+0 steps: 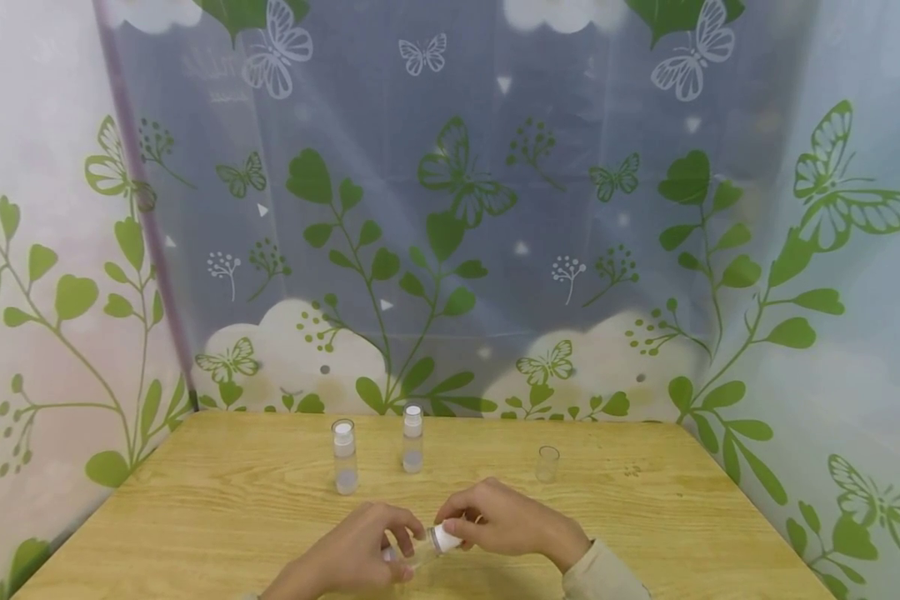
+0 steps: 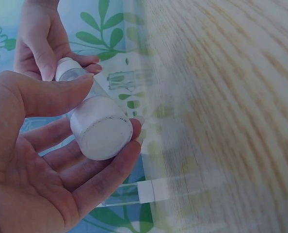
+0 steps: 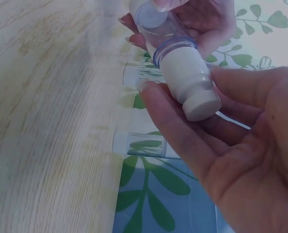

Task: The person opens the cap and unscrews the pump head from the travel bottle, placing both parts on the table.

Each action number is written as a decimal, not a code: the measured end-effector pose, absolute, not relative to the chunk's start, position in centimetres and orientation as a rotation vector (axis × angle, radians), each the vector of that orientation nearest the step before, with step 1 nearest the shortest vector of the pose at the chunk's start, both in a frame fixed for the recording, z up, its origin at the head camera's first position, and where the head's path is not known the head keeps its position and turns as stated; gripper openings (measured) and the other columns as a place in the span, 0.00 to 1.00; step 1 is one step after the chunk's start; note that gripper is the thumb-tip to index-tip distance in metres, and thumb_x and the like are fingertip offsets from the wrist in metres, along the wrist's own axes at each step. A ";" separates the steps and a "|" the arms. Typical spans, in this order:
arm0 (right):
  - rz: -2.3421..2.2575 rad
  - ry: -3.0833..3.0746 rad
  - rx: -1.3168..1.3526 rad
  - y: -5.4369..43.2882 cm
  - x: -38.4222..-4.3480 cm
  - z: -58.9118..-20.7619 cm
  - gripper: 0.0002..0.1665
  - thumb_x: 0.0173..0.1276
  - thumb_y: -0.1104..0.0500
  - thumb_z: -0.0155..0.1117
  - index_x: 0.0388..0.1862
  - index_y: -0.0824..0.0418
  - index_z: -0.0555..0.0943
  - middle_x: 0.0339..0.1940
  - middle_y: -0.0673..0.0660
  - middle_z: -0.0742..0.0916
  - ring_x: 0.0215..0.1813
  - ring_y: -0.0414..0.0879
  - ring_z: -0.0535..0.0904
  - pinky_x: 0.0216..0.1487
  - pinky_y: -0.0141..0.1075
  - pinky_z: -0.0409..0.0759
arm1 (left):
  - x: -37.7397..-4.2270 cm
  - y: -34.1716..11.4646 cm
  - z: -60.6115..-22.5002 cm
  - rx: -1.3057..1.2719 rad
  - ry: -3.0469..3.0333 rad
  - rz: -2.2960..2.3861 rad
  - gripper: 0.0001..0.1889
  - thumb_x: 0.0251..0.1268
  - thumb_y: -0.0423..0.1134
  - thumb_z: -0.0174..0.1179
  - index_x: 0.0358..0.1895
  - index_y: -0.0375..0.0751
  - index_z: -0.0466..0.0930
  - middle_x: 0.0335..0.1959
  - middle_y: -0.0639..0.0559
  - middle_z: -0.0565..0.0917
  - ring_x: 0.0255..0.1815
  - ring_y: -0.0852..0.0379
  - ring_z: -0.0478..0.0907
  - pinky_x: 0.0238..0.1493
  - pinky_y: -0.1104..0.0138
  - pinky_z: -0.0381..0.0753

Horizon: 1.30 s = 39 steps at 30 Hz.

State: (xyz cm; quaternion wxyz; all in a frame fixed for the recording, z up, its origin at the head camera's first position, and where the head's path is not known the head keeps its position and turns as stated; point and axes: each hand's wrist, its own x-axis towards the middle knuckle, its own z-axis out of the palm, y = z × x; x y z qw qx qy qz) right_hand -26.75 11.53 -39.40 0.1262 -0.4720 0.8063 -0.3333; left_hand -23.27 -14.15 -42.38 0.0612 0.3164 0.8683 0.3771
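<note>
Low over the near part of the table, a small clear pump bottle with a white top lies tilted between both hands. My left hand grips the clear body near its base; the white, round bottom faces the left wrist view. At the other end my right hand holds the white pump head, thumb on one side and fingers on the other. In the right wrist view a clear bluish ring shows at the bottle's neck, and the pump head has no cover over it.
Two similar capped pump bottles stand upright farther back, one at the left and one nearer the middle. A clear cap stands on the wooden table at the right. Patterned curtains enclose the table's back and sides.
</note>
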 end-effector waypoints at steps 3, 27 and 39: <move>-0.973 2.354 -1.355 11.5 -26.7 -39.4 0.15 0.81 0.57 0.56 0.55 0.62 0.85 0.46 0.58 0.92 0.37 0.39 0.90 0.42 0.26 0.85 | -23.3 -14.1 -42.4 0.959 2.630 1.137 0.17 0.54 0.34 0.74 0.49 0.41 0.87 0.34 0.56 0.90 0.36 0.66 0.83 0.37 0.72 0.82; -0.983 2.408 -1.320 11.4 -26.5 -39.3 0.11 0.70 0.64 0.70 0.50 0.58 0.88 0.48 0.53 0.92 0.46 0.30 0.84 0.43 0.26 0.84 | -23.3 -14.1 -42.4 0.975 2.634 1.121 0.18 0.54 0.34 0.74 0.50 0.39 0.87 0.35 0.55 0.91 0.36 0.67 0.82 0.38 0.73 0.82; -0.979 2.408 -1.346 11.5 -26.5 -39.2 0.14 0.77 0.58 0.63 0.56 0.62 0.85 0.51 0.57 0.91 0.47 0.32 0.85 0.45 0.27 0.85 | -23.3 -14.2 -42.5 0.957 2.639 1.114 0.18 0.55 0.35 0.74 0.50 0.41 0.87 0.35 0.56 0.91 0.38 0.66 0.83 0.39 0.72 0.82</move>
